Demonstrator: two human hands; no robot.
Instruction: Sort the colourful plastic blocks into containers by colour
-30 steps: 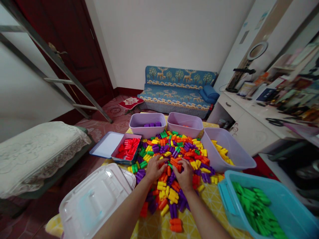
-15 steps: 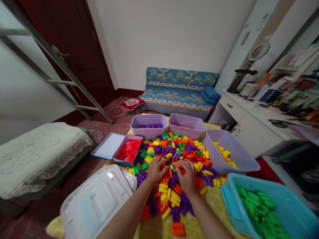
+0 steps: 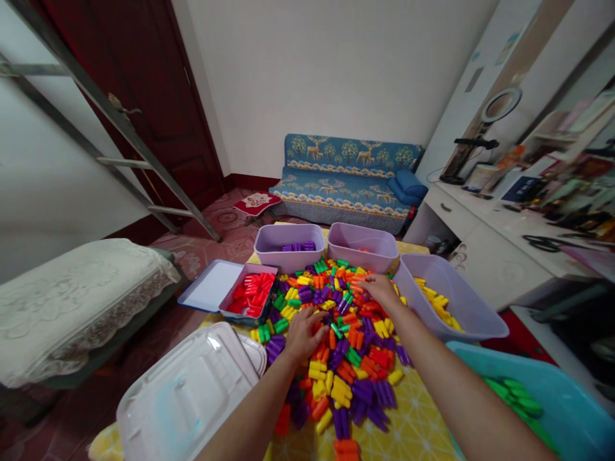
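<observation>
Plastic building blocks in orange, yellow, purple, green and red lie in a loose heap [image 3: 341, 387] on the yellow patterned tablecloth [image 3: 423, 410]. My left hand [image 3: 303, 334] rests on the heap's left middle, thumb and fingers apart, with no block gripped. Farther out, my right hand [image 3: 383, 291] reaches over the back right of the heap. Its fingers close on an orange building block [image 3: 356, 282] among other orange ones; the fingertips are partly hidden.
Lilac bins hold purple [image 3: 298, 246], orange [image 3: 364, 250] and yellow blocks [image 3: 438, 301]. A turquoise bin [image 3: 542, 365] holds green blocks, partly behind my right forearm. At left are an open tin [image 3: 250, 298] of red blocks and white lids [image 3: 187, 390]. A sofa [image 3: 346, 182] stands behind.
My right hand has moved away from beside my left hand, forward and to the right over the heap. My left hand has stayed nearly in place.
</observation>
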